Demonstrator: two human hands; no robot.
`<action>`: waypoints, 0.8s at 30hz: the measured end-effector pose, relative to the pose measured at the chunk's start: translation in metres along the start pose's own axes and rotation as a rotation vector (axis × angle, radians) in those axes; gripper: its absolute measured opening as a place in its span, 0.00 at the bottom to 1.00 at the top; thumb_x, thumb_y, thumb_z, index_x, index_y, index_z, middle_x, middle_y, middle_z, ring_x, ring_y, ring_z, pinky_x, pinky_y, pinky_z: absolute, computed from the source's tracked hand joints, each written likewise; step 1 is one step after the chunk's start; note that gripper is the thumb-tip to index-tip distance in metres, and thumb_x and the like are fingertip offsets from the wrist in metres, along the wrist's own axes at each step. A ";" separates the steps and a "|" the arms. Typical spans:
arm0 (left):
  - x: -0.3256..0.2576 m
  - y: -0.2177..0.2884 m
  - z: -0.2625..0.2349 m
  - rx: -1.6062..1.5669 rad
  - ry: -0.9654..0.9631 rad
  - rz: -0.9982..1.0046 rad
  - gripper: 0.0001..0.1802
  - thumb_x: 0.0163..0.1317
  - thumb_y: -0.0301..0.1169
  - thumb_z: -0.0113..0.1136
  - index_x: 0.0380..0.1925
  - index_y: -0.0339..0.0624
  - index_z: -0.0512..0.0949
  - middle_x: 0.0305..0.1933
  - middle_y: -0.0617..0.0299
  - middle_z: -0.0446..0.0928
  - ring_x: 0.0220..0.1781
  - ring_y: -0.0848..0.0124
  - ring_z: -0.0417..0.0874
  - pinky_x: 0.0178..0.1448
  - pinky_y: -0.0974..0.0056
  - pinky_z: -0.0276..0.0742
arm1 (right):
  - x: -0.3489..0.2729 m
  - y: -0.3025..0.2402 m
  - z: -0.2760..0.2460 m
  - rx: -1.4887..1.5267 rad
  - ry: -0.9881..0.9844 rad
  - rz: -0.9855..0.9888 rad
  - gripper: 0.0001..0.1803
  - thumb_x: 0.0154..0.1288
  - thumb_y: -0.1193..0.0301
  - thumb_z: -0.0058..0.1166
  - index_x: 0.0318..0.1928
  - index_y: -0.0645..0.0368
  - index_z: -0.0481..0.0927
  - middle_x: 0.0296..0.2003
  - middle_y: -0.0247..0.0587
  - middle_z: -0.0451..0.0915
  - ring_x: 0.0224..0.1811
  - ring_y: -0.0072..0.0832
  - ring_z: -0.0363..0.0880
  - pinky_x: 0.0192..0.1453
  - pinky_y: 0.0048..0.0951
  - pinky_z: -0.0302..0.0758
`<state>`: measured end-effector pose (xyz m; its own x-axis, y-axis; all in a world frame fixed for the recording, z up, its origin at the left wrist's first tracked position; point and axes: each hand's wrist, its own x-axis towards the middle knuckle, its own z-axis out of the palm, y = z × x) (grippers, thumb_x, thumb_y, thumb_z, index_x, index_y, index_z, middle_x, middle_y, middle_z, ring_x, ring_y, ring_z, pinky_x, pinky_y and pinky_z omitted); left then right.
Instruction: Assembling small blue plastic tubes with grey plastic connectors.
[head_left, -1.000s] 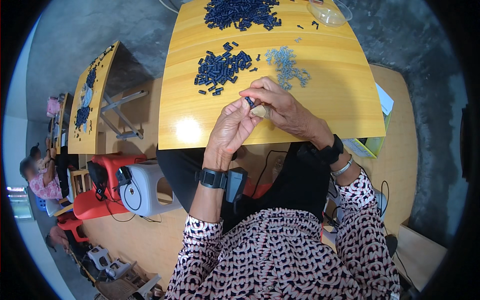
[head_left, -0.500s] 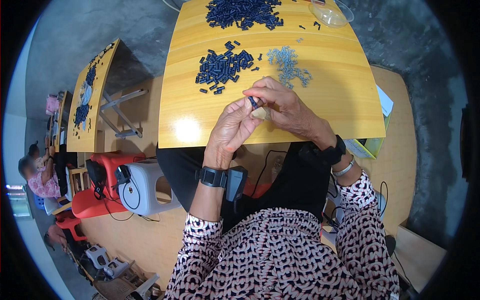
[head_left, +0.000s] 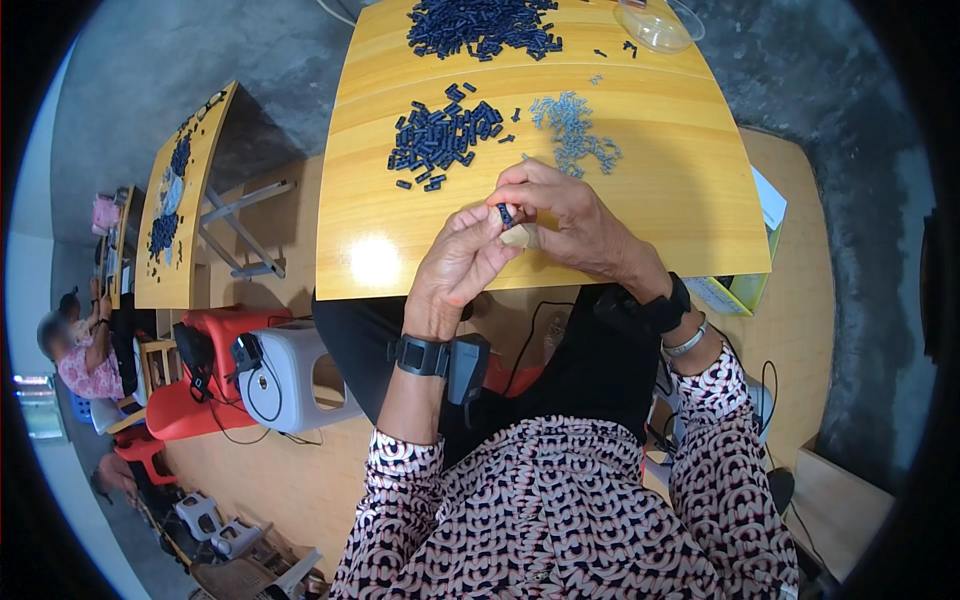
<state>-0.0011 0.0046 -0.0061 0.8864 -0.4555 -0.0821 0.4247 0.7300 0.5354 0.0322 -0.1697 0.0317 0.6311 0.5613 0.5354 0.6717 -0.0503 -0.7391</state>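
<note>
A small dark cylindrical plastic piece point(head_left: 505, 214) is pinched between my two hands above the table's near edge. My left hand point(head_left: 462, 252) grips it from the left with thumb and fingertips. From the right, my right hand point(head_left: 575, 220) closes on the same piece, its thumb wrapped in a beige covering point(head_left: 520, 236). Whether a smaller part sits inside the piece is hidden by my fingers. Beyond my hands lie a pile of similar dark pieces point(head_left: 435, 138) and, to its right, a scatter of small silvery screw-like parts point(head_left: 572, 135).
A larger heap of dark pieces point(head_left: 480, 25) and a clear plastic bowl point(head_left: 660, 28) are at the far side of the wooden table point(head_left: 650, 180). A yellow-green box point(head_left: 742, 292) stands beyond its right edge. To the left are stools point(head_left: 295, 375), another table point(head_left: 200, 200) and a seated person point(head_left: 85, 360).
Both hands stay together in nearly the same place, with slight shifts of the fingers around the dark piece. The piles look unchanged; the view has tilted slightly.
</note>
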 end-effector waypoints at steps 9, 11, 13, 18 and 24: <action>-0.002 0.003 0.004 -0.027 -0.014 -0.043 0.16 0.62 0.29 0.56 0.47 0.32 0.71 0.44 0.57 0.76 0.43 0.73 0.78 0.46 0.71 0.76 | -0.003 0.006 -0.001 0.052 0.008 0.042 0.15 0.57 0.69 0.58 0.45 0.62 0.76 0.38 0.42 0.74 0.38 0.33 0.75 0.39 0.29 0.73; -0.001 0.001 0.005 -0.016 0.021 -0.029 0.16 0.62 0.29 0.56 0.47 0.32 0.71 0.43 0.58 0.76 0.42 0.73 0.78 0.45 0.71 0.77 | -0.004 0.006 -0.002 0.036 -0.014 0.018 0.16 0.57 0.72 0.56 0.47 0.63 0.75 0.38 0.44 0.73 0.40 0.35 0.74 0.41 0.29 0.73; -0.001 0.001 0.004 -0.006 0.056 -0.015 0.15 0.62 0.29 0.56 0.47 0.32 0.71 0.42 0.59 0.76 0.42 0.74 0.78 0.43 0.72 0.77 | -0.003 0.007 0.000 0.013 -0.021 -0.028 0.16 0.57 0.74 0.54 0.47 0.64 0.73 0.39 0.45 0.73 0.41 0.37 0.74 0.43 0.30 0.72; -0.001 0.001 -0.006 -0.029 0.032 -0.042 0.10 0.65 0.28 0.53 0.43 0.35 0.75 0.42 0.60 0.77 0.40 0.73 0.78 0.43 0.69 0.76 | -0.001 0.004 0.000 -0.037 -0.067 -0.113 0.15 0.56 0.81 0.49 0.46 0.67 0.71 0.40 0.48 0.71 0.44 0.42 0.71 0.48 0.32 0.71; -0.001 0.000 -0.002 0.020 0.077 -0.039 0.10 0.65 0.29 0.52 0.43 0.35 0.75 0.41 0.60 0.77 0.40 0.74 0.78 0.43 0.69 0.76 | -0.004 0.002 0.001 -0.045 -0.057 -0.100 0.14 0.55 0.84 0.46 0.45 0.68 0.70 0.39 0.49 0.70 0.44 0.43 0.71 0.50 0.33 0.70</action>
<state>-0.0018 0.0058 -0.0075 0.8814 -0.4418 -0.1673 0.4558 0.7022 0.5470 0.0305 -0.1713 0.0276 0.5379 0.6110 0.5808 0.7477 -0.0276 -0.6634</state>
